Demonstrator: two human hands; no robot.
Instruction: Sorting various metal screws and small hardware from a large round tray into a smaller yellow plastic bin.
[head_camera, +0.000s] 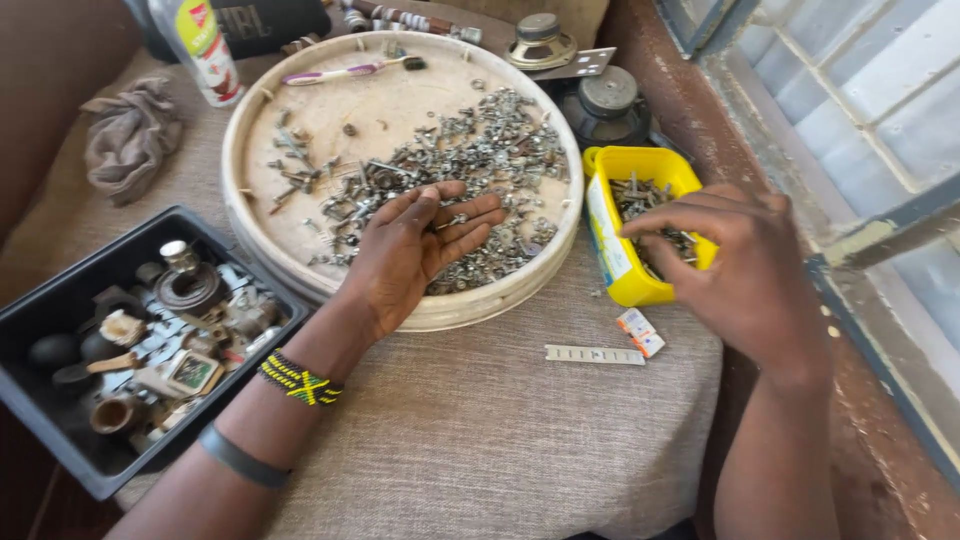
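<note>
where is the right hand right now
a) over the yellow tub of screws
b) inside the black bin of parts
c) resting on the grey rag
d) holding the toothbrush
a: the right hand hovers at the yellow tub of screws with its fingers pinched together over it, while the left hand lies palm up in the round tray of loose hardware.

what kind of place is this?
Probably a small repair or salvage bench by a window: a round tray of loose screws, a black bin of salvaged parts, and speaker parts behind.
</note>
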